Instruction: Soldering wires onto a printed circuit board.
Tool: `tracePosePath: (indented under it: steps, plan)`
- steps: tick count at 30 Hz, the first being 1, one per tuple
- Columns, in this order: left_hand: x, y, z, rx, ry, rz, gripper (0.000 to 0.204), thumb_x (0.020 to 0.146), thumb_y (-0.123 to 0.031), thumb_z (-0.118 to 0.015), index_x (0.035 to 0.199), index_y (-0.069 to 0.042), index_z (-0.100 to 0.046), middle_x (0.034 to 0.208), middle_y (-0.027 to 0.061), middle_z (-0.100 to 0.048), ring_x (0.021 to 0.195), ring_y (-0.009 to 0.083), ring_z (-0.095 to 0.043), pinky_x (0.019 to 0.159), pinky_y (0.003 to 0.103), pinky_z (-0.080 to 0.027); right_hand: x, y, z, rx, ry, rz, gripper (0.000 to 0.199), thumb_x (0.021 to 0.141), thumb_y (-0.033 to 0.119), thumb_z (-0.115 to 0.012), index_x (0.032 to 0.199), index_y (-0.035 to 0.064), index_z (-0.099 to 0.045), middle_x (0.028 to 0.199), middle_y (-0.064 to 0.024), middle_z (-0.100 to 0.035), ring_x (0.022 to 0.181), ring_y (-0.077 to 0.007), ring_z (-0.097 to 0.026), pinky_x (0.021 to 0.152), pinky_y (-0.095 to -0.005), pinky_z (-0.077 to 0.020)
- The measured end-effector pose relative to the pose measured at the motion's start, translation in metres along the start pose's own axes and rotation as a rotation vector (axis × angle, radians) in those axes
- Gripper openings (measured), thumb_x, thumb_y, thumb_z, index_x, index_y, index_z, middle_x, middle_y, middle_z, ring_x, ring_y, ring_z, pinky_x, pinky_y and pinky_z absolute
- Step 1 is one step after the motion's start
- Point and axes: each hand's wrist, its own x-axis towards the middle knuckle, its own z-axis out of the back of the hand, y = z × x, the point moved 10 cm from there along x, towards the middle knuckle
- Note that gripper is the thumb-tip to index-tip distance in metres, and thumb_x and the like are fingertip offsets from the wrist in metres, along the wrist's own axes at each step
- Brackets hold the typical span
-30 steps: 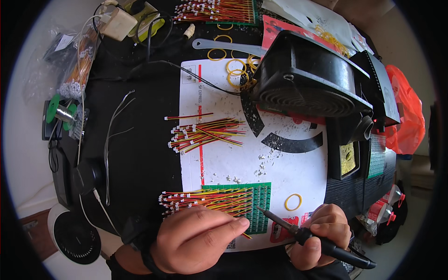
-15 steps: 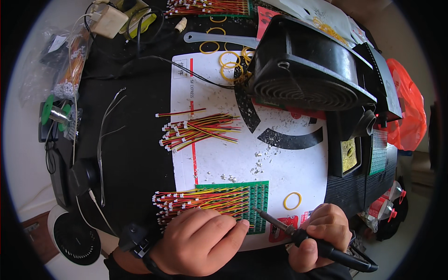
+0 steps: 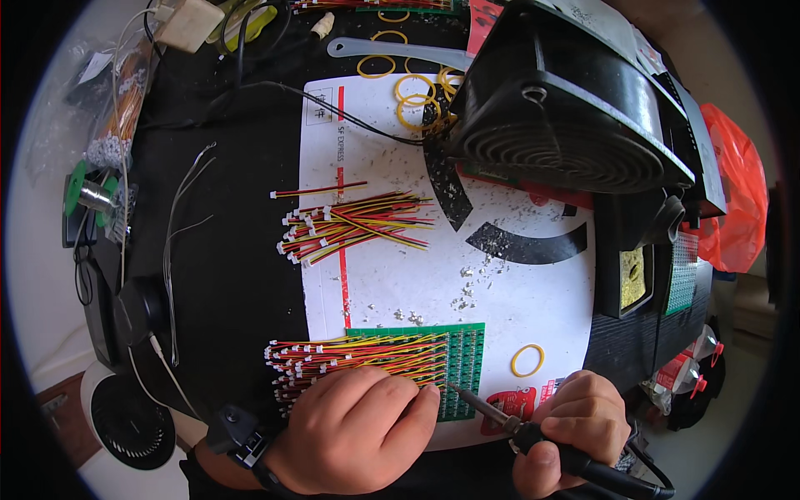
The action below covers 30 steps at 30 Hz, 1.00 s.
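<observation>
A green circuit board panel [image 3: 467, 358] lies at the near middle, with rows of red, yellow and black wires [image 3: 375, 346] running off its left side to small white connectors. My left hand [image 3: 358, 429] is closed over the lower wires, its fingertips pressed down at the wire ends on the board; what lies under the fingers is mostly hidden. My right hand [image 3: 579, 425] grips a soldering iron [image 3: 550, 446] by its black handle. The iron's tip points left and meets the board close beside my left fingertips. Beyond the board is a loose pile of connector wires [image 3: 358, 225].
A black fan [image 3: 575, 108] stands at the far right, near a yellow sponge in a holder [image 3: 635, 279]. Yellow rubber bands [image 3: 527, 361] and solder bits lie on the white sheet [image 3: 400, 283]. A solder spool [image 3: 87, 193] and thin wire strands [image 3: 175, 250] sit at left.
The soldering iron's tip has moved down and slightly left over the board, to beside my left fingertips. My left hand stays on the wires. The whole view has shifted slightly.
</observation>
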Motion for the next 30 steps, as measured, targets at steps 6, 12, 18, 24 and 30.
tracePosePath:
  steps: [6,12,18,24,30]
  plan:
    - [-0.001,0.001,-0.001,0.009,-0.001,0.002,0.021,0.069,0.001,-0.075,0.090,0.002,-0.075,0.078,0.0072,-0.063,0.066,0.0220,-0.061,0.057,0.031,-0.051,0.000,-0.001,-0.004,-0.019,0.038,-0.011,0.016,0.080,0.005,-0.071,0.087,-0.0062,-0.062,0.065,-0.0113,-0.058,0.051,-0.0189,-0.051,0.049,-0.0315,-0.0417]
    - [0.003,-0.003,0.000,-0.012,-0.006,-0.018,0.021,0.070,0.001,-0.074,0.091,0.002,-0.075,0.078,0.0074,-0.063,0.066,0.0224,-0.061,0.057,0.032,-0.051,0.002,0.004,0.000,-0.037,0.072,0.005,0.016,0.082,0.006,-0.071,0.088,-0.0057,-0.062,0.065,-0.0110,-0.058,0.051,-0.0195,-0.052,0.050,-0.0321,-0.0430]
    - [-0.001,0.002,-0.001,0.014,0.011,0.003,0.022,0.070,0.001,-0.072,0.092,0.003,-0.075,0.078,0.0077,-0.063,0.066,0.0227,-0.061,0.057,0.032,-0.051,0.000,-0.003,-0.006,-0.013,0.059,-0.022,0.016,0.082,0.005,-0.071,0.088,-0.0054,-0.061,0.065,-0.0113,-0.058,0.051,-0.0196,-0.052,0.050,-0.0321,-0.0434]
    - [-0.001,0.002,0.000,0.021,0.012,0.003,0.023,0.069,0.002,-0.072,0.092,0.003,-0.075,0.079,0.0078,-0.063,0.066,0.0229,-0.061,0.058,0.032,-0.051,-0.003,0.001,0.000,0.014,-0.026,0.022,0.017,0.082,0.009,-0.069,0.087,-0.0044,-0.060,0.064,-0.0093,-0.056,0.050,-0.0180,-0.051,0.047,-0.0316,-0.0416]
    - [-0.001,0.004,0.000,-0.008,0.020,0.008,0.022,0.070,0.000,-0.074,0.092,0.003,-0.075,0.081,0.0083,-0.063,0.069,0.0235,-0.061,0.059,0.032,-0.051,-0.006,-0.002,0.003,0.006,-0.086,0.001,0.018,0.082,0.012,-0.069,0.085,-0.0032,-0.059,0.063,-0.0092,-0.054,0.048,-0.0175,-0.049,0.045,-0.0307,-0.0395]
